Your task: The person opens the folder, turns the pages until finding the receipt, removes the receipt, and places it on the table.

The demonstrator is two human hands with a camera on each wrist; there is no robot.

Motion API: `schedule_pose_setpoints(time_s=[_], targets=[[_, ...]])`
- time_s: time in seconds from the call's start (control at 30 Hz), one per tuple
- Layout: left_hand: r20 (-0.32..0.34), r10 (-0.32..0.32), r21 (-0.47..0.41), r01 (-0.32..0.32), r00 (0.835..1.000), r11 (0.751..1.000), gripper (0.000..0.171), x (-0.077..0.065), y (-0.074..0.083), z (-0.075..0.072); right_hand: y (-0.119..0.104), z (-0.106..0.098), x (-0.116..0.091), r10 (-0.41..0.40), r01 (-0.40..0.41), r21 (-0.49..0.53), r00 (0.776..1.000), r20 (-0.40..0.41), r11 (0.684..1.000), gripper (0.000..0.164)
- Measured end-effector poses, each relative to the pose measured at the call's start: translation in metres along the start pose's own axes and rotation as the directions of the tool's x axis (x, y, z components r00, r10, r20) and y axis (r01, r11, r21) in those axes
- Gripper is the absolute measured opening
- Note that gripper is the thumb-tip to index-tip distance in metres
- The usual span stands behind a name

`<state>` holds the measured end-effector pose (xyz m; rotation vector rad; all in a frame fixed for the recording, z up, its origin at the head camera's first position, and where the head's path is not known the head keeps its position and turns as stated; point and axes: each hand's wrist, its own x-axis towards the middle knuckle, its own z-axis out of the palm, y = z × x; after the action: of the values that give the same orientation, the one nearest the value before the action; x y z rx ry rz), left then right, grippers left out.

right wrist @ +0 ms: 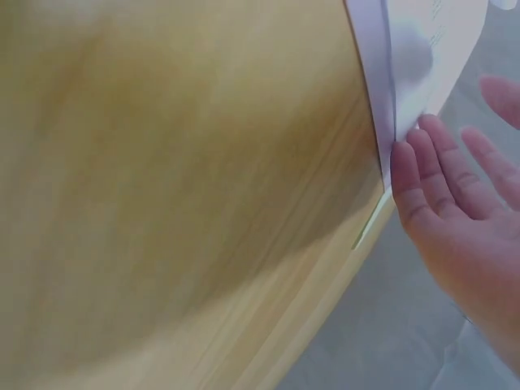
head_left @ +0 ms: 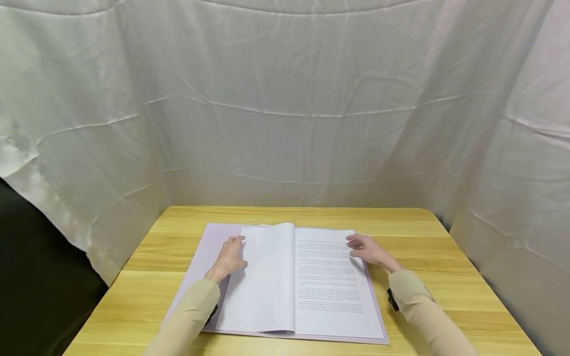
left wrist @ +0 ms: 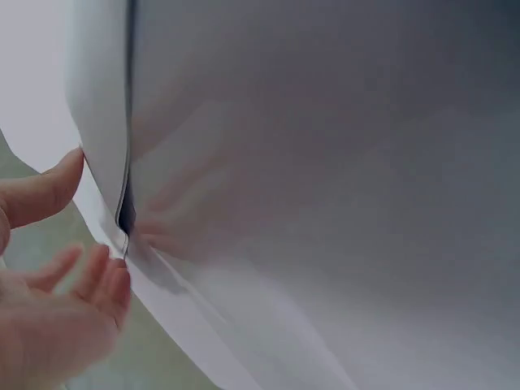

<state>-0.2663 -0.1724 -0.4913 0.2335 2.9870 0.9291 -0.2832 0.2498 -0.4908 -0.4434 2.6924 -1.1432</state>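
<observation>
A lilac folder [head_left: 219,237] lies open on the wooden table, with a stack of paper inside. Its left page [head_left: 262,282] is blank and bulges up near the fold; the right page [head_left: 327,277] bears lines of printed text. Over the left page's outer edge is my left hand [head_left: 229,258], fingers spread and relaxed. The left wrist view shows the thumb [left wrist: 61,187] against the paper's edge, the other fingers close to its corner. My right hand [head_left: 368,248] is at the right page's upper outer edge, its extended fingers [right wrist: 439,166] touching or nearly touching the border.
The light wooden table [head_left: 445,277] extends on both sides of the folder. Pale grey curtains [head_left: 285,138] hang behind and at both sides. A thin pale strip [right wrist: 370,221] sticks out beyond the folder's edge in the right wrist view. Something black [head_left: 35,267] fills the lower left.
</observation>
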Motion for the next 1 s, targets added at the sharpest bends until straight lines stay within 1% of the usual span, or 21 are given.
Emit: schedule_pose_setpoints(time_s=[0.07, 0.1, 0.2, 0.27, 0.33, 0.43, 0.53, 0.57, 0.6, 0.63, 0.67, 0.7, 0.77, 0.8, 0.87, 1.0], targets=[[0.045, 0.046, -0.035, -0.044, 0.998, 0.998, 0.071, 0.0, 0.001, 0.003, 0.002, -0.001, 0.004, 0.001, -0.002, -0.028, 1.0, -0.019, 1.0, 0.053], [0.07, 0.067, -0.056, -0.064, 0.995, 0.996, 0.071, 0.001, 0.001, 0.004, 0.002, -0.001, 0.006, 0.001, -0.002, -0.042, 1.0, -0.025, 0.999, 0.053], [0.137, 0.139, -0.103, -0.126, 0.981, 0.987, 0.074, 0.001, 0.002, 0.008, 0.004, -0.002, 0.013, 0.006, -0.01, -0.083, 0.999, -0.054, 0.996, 0.052], [0.175, 0.168, -0.112, -0.15, 0.97, 0.982, 0.076, 0.002, 0.003, 0.01, 0.006, -0.001, 0.017, 0.007, -0.014, -0.099, 0.997, -0.071, 0.995, 0.053], [0.211, 0.175, -0.127, -0.15, 0.962, 0.98, 0.077, 0.002, 0.004, 0.011, 0.008, -0.002, 0.022, 0.011, -0.021, -0.114, 0.996, -0.087, 0.993, 0.054], [0.256, 0.155, -0.137, -0.123, 0.954, 0.983, 0.073, 0.003, 0.004, 0.012, 0.01, -0.002, 0.028, 0.004, -0.018, -0.132, 0.994, -0.108, 0.991, 0.055], [0.273, 0.147, -0.179, -0.1, 0.951, 0.979, 0.065, 0.002, 0.002, 0.012, 0.01, -0.003, 0.032, -0.006, -0.014, -0.154, 0.991, -0.131, 0.988, 0.055], [0.274, 0.155, -0.172, -0.11, 0.949, 0.979, 0.061, 0.001, 0.002, 0.012, 0.01, -0.003, 0.034, -0.008, -0.014, -0.156, 0.99, -0.138, 0.988, 0.055], [0.276, 0.161, -0.185, -0.112, 0.948, 0.976, 0.059, 0.0, 0.002, 0.012, 0.01, -0.003, 0.035, -0.011, -0.012, -0.162, 0.989, -0.145, 0.987, 0.054], [0.28, 0.16, -0.193, -0.108, 0.947, 0.975, 0.059, 0.0, 0.002, 0.012, 0.01, -0.003, 0.035, -0.014, -0.012, -0.167, 0.988, -0.151, 0.986, 0.054], [0.283, 0.166, -0.199, -0.111, 0.945, 0.974, 0.063, 0.0, 0.002, 0.012, 0.01, -0.003, 0.036, -0.015, -0.011, -0.166, 0.988, -0.156, 0.986, 0.053], [0.292, 0.164, -0.2, -0.107, 0.942, 0.974, 0.07, -0.001, 0.003, 0.012, 0.009, -0.003, 0.036, -0.015, -0.011, -0.165, 0.987, -0.161, 0.986, 0.053], [0.308, 0.168, -0.176, -0.117, 0.937, 0.977, 0.087, -0.001, 0.004, 0.012, 0.009, -0.004, 0.038, -0.012, -0.015, -0.155, 0.985, -0.172, 0.988, 0.053], [0.318, 0.158, -0.179, -0.104, 0.935, 0.978, 0.095, 0.0, 0.005, 0.012, 0.008, -0.004, 0.038, -0.012, -0.016, -0.154, 0.984, -0.178, 0.988, 0.053], [0.336, 0.149, -0.146, -0.105, 0.93, 0.984, 0.107, 0.001, 0.006, 0.013, 0.008, -0.004, 0.04, -0.013, -0.018, -0.15, 0.98, -0.201, 0.989, 0.052], [0.365, 0.119, -0.092, -0.091, 0.923, 0.992, 0.114, 0.001, 0.007, 0.012, 0.008, -0.004, 0.043, -0.009, -0.029, -0.141, 0.965, -0.263, 0.99, 0.048]])
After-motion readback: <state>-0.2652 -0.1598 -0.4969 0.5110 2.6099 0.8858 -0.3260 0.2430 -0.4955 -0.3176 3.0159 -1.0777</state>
